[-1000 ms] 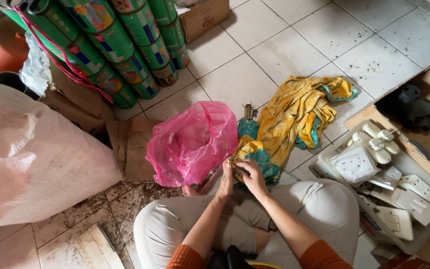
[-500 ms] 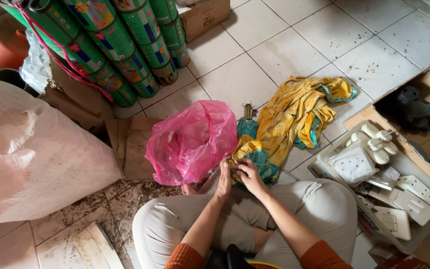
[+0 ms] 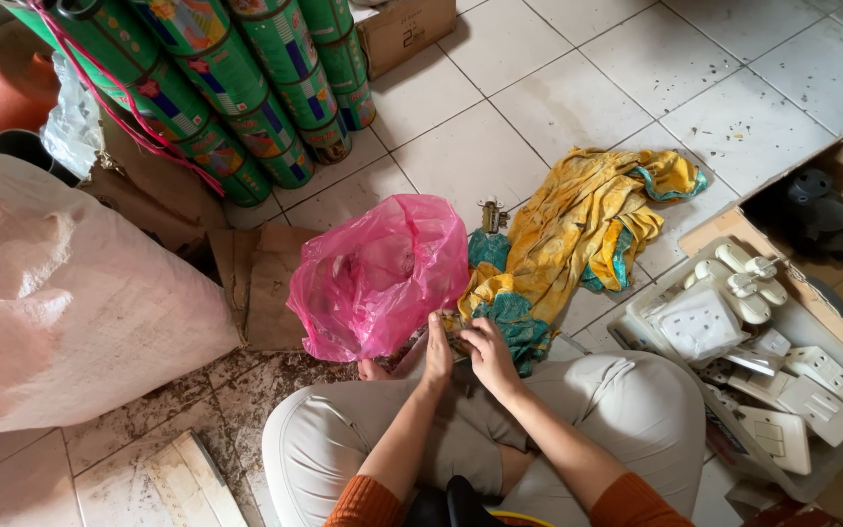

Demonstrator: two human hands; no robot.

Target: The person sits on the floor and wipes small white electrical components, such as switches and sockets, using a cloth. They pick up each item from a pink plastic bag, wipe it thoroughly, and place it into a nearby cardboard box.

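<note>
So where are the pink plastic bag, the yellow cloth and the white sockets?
pink plastic bag (image 3: 378, 278), head view, its bulging middle.
yellow cloth (image 3: 578, 224), head view, central folds.
white sockets (image 3: 700, 322), head view, a square plate's face.

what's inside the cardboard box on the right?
The cardboard box holds white wall sockets and switch plates, white plugs and a clear plastic pack. A dark tool lies at the far end. Whatever sits beneath these is covered.

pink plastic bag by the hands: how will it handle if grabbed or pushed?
The pink plastic bag is thin, crinkled and translucent, so probably floppy and likely to deform rather than slide. It looks puffed and lightly filled, so likely light. The film may be slippery; the left hand is nearest it.
</note>
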